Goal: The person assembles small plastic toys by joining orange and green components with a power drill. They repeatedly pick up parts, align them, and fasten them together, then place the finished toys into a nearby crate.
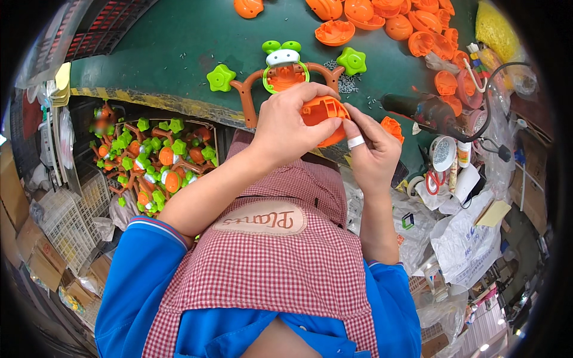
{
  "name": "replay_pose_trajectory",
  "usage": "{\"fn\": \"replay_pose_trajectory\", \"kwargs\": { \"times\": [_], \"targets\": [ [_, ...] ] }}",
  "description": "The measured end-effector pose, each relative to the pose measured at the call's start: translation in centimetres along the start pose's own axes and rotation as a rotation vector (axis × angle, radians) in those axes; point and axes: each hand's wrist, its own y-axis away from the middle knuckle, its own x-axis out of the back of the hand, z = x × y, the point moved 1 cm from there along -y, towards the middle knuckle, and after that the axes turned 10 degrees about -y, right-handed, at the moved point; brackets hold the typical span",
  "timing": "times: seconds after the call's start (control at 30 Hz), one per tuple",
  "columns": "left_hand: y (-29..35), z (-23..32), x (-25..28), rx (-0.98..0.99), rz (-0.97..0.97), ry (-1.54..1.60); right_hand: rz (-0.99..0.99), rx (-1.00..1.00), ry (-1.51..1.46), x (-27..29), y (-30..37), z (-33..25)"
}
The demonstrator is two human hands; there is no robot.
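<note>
Both my hands hold an orange plastic shell (pixel 323 117), its hollow side with inner ribs partly showing. My left hand (pixel 293 122) grips it from the left, thumb laid across its rim. From the right, my right hand (pixel 373 140) closes on its edge; a white band wraps one finger. Just beyond my hands on the green table lies a toy assembly (pixel 285 74) with brown curved arms, a light green ring, a white piece and green knobs on top. Green star-shaped pieces (pixel 221 78) sit at its arm ends. Part of it is hidden behind my left hand.
Small screws (pixel 347 80) are scattered right of the toy. Many orange shells (pixel 418 27) are heaped at the far right. A dark electric screwdriver (pixel 424 110) with a cord lies nearer. A box of finished-looking toys (pixel 158 161) stands below the table's striped edge (pixel 161 104) at left.
</note>
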Motion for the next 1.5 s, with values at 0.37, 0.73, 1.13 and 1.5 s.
{"fn": "replay_pose_trajectory", "kwargs": {
  "times": [0.37, 0.73, 1.13, 1.5],
  "targets": [
    [-5.8, -8.2, -9.6, 0.193, -0.170, 0.387, 0.390, -0.300, -0.109, 0.4, -3.3, 10.6],
    [-4.4, -6.8, -6.2, 0.161, -0.139, 0.697, 0.331, -0.112, 0.199, 0.2, -4.2, 8.9],
    [-4.3, -5.8, -4.9, 0.224, -0.143, 0.637, 0.361, 0.068, 0.251, -0.6, -3.8, 7.1],
    [-4.0, -4.7, -4.0, 0.253, -0.167, 0.674, 0.404, 0.097, 0.177, -0.7, -3.5, 7.4]
  ]
}}
